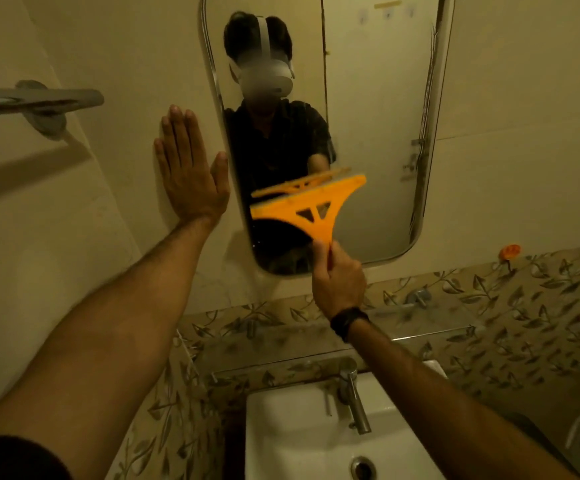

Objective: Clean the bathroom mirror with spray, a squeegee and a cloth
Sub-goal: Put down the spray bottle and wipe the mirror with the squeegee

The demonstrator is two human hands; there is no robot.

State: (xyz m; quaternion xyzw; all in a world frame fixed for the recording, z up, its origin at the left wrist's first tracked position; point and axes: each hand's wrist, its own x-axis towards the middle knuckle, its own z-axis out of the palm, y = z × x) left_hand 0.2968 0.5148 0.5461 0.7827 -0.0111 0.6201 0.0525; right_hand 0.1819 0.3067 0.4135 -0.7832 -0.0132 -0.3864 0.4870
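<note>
The rounded bathroom mirror [368,133] hangs on the wall ahead, with a person wearing a headset reflected in it. My right hand [338,278] grips the handle of an orange squeegee [311,207]. Its blade lies tilted against the lower part of the glass, right end higher, and its reflection shows just above it. My left hand [188,164] rests flat on the wall tile just left of the mirror's edge, fingers together and pointing up, holding nothing. No spray bottle or cloth is in view.
A white sink [288,434] with a chrome tap [352,393] sits below the mirror. A glass shelf [316,355] runs along the leaf-patterned tiles. A metal towel bar [35,100] sticks out at the left. A small orange hook [510,251] is on the wall at the right.
</note>
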